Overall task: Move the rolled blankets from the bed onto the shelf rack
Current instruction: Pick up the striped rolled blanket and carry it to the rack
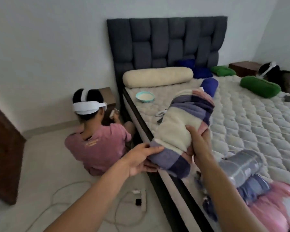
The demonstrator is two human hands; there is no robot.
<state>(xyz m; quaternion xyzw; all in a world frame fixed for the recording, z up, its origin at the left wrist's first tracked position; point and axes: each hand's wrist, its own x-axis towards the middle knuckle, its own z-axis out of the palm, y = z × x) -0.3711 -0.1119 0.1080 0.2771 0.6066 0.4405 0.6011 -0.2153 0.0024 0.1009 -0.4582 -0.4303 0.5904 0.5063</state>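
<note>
The rolled blanket [182,129] is checked purple, cream and pink; the bolsters [259,87] green and blue.

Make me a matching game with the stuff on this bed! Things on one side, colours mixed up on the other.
Things:
1. bolster by the headboard
2. small bowl
3. cushion on the far side
4. rolled blanket held by both hands

Colours:
A. green
B. purple, cream and pink checks
C. cream
D. pale turquoise

Pairs: 1-C, 2-D, 3-A, 4-B

walls [40,47]: plain white | floor [40,164]: pale tile | headboard [166,41]: dark tufted | light: dim
</note>
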